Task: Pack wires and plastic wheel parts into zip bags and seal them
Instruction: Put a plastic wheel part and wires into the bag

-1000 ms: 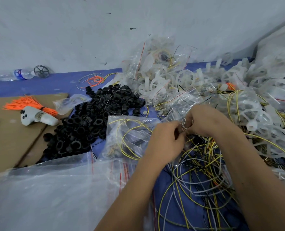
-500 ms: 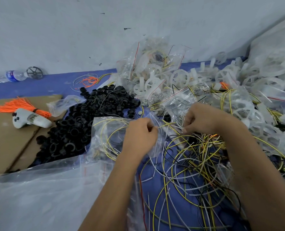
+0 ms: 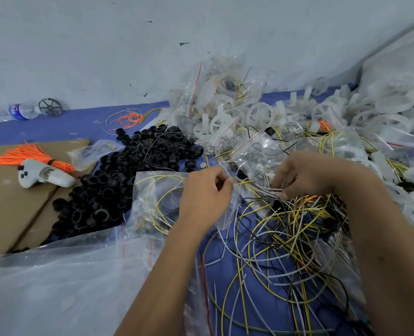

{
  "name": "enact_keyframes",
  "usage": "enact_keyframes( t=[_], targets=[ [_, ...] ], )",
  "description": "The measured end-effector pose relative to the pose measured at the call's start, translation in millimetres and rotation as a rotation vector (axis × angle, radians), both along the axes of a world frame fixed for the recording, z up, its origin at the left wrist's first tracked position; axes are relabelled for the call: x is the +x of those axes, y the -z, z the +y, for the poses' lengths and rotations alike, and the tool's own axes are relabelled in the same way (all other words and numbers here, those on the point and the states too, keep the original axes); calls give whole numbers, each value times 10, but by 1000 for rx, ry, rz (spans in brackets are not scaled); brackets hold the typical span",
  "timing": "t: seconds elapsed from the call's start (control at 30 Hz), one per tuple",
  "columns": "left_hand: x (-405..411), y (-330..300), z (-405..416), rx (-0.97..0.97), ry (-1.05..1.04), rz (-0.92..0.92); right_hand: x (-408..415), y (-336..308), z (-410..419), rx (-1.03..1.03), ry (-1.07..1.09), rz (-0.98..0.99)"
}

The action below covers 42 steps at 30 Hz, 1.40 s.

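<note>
Head | left hand (image 3: 204,190) pinches zip bag (image 3: 157,202) | right hand (image 3: 305,175) apparently grips wires (image 3: 269,190)

Left hand (image 3: 204,190) pinches zip bag (image 3: 157,202); right hand (image 3: 305,175) seemingly grasps wires (image 3: 273,190).

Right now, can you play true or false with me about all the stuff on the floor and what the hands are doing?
1. The left hand pinches a clear zip bag with yellow wires inside. True.
2. The right hand is holding the water bottle. False: the water bottle lies far off by the wall, and the right hand's fingers are in the loose wires.
3. The black plastic rings are in a pile left of the hands. True.
4. The orange wire bundle lies on the blue mat. False: it lies on the brown cardboard.
5. The white plastic wheels are piled near the wall. True.
</note>
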State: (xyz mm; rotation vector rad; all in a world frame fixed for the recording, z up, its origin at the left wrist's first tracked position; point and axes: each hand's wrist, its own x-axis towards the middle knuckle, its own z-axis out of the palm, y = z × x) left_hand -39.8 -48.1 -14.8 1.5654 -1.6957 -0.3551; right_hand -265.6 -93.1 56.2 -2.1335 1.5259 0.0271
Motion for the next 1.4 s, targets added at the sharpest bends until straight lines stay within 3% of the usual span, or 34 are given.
enact_keyframes(
  t=[0.2, 0.37, 0.47, 0.8, 1.03, 1.4],
  targets=[
    [-97, -52, 54, -91, 89, 0, 63, 99, -15, -86, 9, -1],
    [-210, -16, 71, -69, 304, -251, 70, 215, -63, -158, 21, -98],
    [-235, 26, 81, -31, 308, -300, 55, 247, -75, -179, 33, -132],
    [-211, 37, 65, -1, 346, -303, 14, 178, -72, -127, -25, -44],
    [-197, -9, 93, 136, 492, -157, 84, 119, -17, -50, -46, 34],
    [-198, -8, 110, 174, 436, -93, 54, 70, 7, -150, -47, 19]
  ],
)
